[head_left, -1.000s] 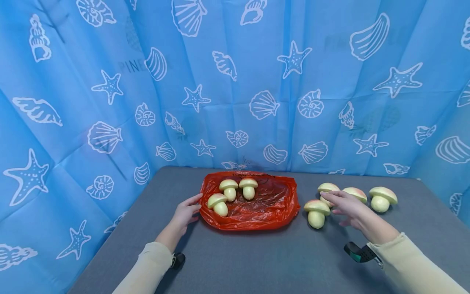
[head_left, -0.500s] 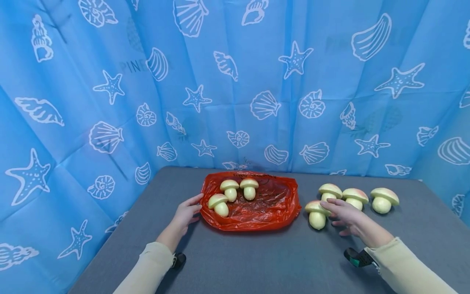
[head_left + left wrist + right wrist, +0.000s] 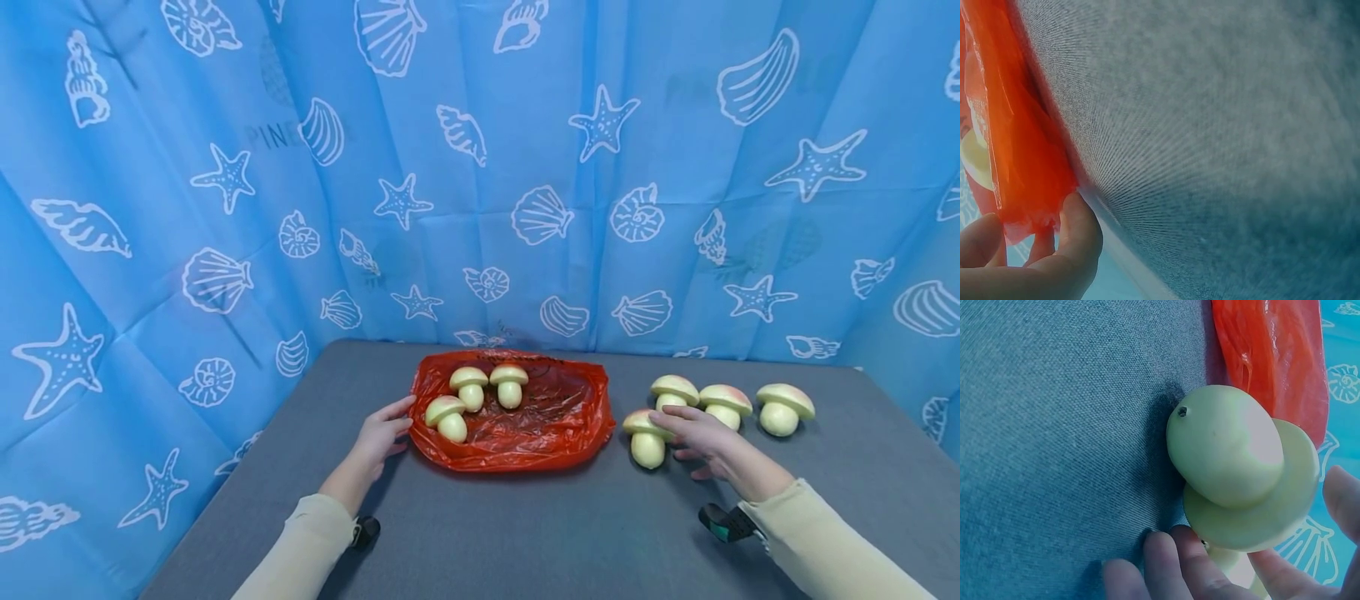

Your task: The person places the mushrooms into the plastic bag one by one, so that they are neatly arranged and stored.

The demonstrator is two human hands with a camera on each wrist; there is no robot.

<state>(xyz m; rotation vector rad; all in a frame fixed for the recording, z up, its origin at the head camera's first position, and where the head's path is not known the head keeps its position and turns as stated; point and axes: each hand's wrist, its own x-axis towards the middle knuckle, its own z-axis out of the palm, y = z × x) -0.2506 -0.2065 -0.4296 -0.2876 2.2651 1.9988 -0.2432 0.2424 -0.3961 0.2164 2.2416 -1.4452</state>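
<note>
R hand point(image 3: 701, 437) was relaxed w/ fingers about the front mushroom point(image 3: 647, 451) on tbl point(image 3: 540, 533), thumb clear of cap, just R of red bag point(image 3: 551, 442). L hand point(image 3: 377, 433) touched bag's L edge; couldn't tell if gripping. 3 mushrooms point(image 3: 452, 427) lay in bag, 3 others point(image 3: 780, 418) beyond R hand.

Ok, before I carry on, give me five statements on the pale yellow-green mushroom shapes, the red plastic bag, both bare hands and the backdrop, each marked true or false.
1. Three pale yellow-green mushrooms lie in the red plastic bag. True.
2. Five loose mushrooms lie outside the bag. False: four do, on the grey table.
3. The left hand touches the bag's edge. True.
4. The right hand is inside the bag. False: it is outside, by the loose mushroom closest to the bag.
5. The blue curtain carries white shell and starfish drawings. True.
</note>
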